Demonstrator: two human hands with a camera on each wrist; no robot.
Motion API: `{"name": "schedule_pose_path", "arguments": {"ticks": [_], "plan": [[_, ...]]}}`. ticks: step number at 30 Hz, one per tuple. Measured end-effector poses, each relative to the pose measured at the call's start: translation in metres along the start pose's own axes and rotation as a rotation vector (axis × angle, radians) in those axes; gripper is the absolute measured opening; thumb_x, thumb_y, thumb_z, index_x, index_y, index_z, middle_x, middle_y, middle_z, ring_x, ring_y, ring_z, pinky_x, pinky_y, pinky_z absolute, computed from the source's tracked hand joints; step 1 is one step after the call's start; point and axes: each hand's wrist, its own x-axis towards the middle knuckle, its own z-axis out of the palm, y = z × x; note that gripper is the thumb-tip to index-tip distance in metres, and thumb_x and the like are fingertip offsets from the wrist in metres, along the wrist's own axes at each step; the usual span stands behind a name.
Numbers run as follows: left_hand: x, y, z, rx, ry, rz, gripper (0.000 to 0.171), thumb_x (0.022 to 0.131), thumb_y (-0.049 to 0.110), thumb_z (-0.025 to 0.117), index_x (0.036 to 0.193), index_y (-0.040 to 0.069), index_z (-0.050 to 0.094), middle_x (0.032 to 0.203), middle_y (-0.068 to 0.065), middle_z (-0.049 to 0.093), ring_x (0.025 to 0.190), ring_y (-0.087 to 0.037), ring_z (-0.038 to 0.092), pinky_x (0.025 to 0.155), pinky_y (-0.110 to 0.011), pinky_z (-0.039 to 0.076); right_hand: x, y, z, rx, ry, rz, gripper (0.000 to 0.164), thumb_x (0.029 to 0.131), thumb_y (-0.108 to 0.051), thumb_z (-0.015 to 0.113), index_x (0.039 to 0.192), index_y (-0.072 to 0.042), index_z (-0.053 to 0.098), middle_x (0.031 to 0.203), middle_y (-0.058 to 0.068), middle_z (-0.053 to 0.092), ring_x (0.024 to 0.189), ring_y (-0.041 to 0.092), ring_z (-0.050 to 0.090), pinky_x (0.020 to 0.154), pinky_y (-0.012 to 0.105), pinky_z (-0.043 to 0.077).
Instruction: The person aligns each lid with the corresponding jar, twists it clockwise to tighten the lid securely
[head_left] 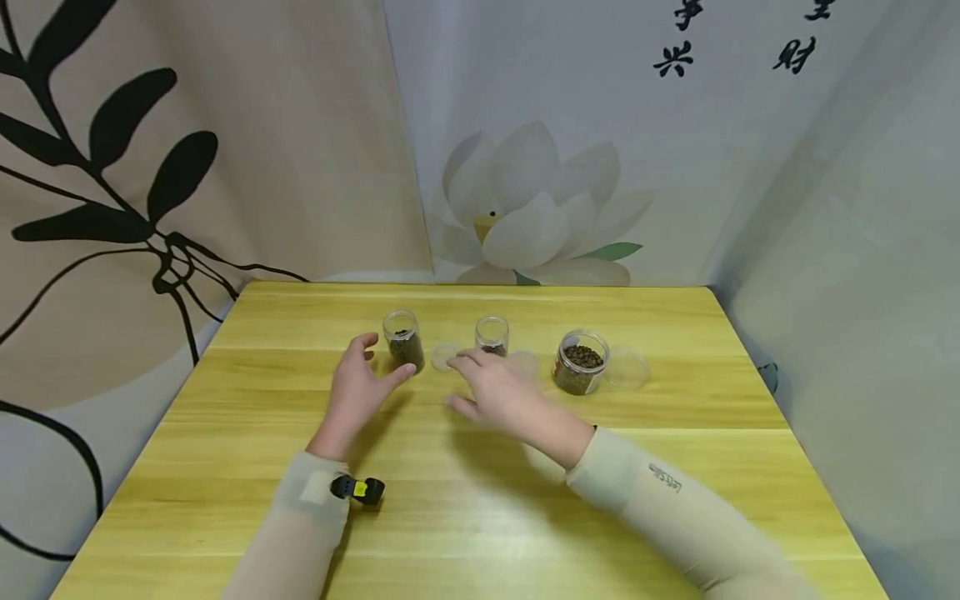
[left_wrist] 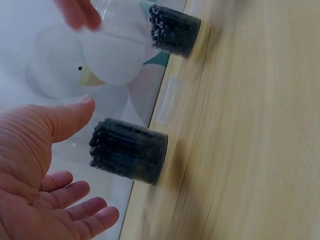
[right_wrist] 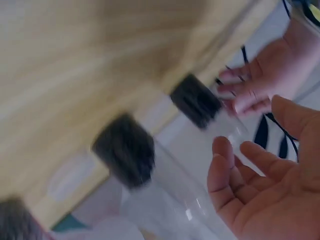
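Note:
Three clear, uncapped jars stand upright on the table. The left jar (head_left: pixel 406 346) is partly filled with dark grains, clearer in the left wrist view (left_wrist: pixel 131 151). Beside it is my left hand (head_left: pixel 357 387), thumb and fingers spread, with a gap from the jar in the left wrist view. The middle jar (head_left: pixel 492 330) also has dark contents; my right hand (head_left: pixel 504 393) hides its lower part in the head view. In the right wrist view that hand's loosely bent fingers (right_wrist: pixel 220 185) hold nothing. The wider right jar (head_left: pixel 577 371) contains brown grains.
Clear round lids lie flat: one lid (head_left: pixel 443 356) between the left and middle jars, another lid (head_left: pixel 525 362) right of the middle jar, and a larger lid (head_left: pixel 628 369) beside the right jar. Behind the wooden table (head_left: pixel 450 533) hangs a printed curtain (head_left: pixel 322 150).

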Motion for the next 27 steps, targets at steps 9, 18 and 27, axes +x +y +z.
{"name": "schedule_pose_path", "arguments": {"ticks": [9,18,27], "plan": [[0.007,0.001,0.006,-0.003,-0.001,-0.031,0.091,0.096,0.036,0.082,0.162,-0.003,0.032,0.165,-0.026,0.042,0.148,-0.048,0.047,0.118,-0.063,0.047,0.037,-0.013,0.044,-0.077,-0.137,0.113,0.066,0.106,-0.046,0.065,0.159,-0.009,0.049,0.157,0.012,0.058,0.122,0.026,0.073,0.084,0.037,0.067],[0.015,0.003,0.012,-0.020,-0.009,-0.028,0.090,0.096,0.034,0.082,0.162,-0.002,0.032,0.164,-0.027,0.044,0.148,-0.048,0.048,0.118,-0.063,0.047,0.055,-0.015,0.059,-0.092,-0.182,0.213,0.070,0.108,-0.040,0.062,0.165,-0.006,0.038,0.167,0.016,0.045,0.122,0.028,0.073,0.076,0.037,0.067],[0.020,-0.003,0.014,-0.019,-0.031,-0.031,0.090,0.096,0.035,0.082,0.162,-0.002,0.032,0.162,-0.030,0.046,0.148,-0.048,0.048,0.118,-0.063,0.047,0.071,-0.013,0.076,-0.096,-0.262,0.286,0.073,0.111,-0.041,0.056,0.169,-0.008,0.028,0.175,0.016,0.031,0.115,0.025,0.074,0.075,0.035,0.067]]}}
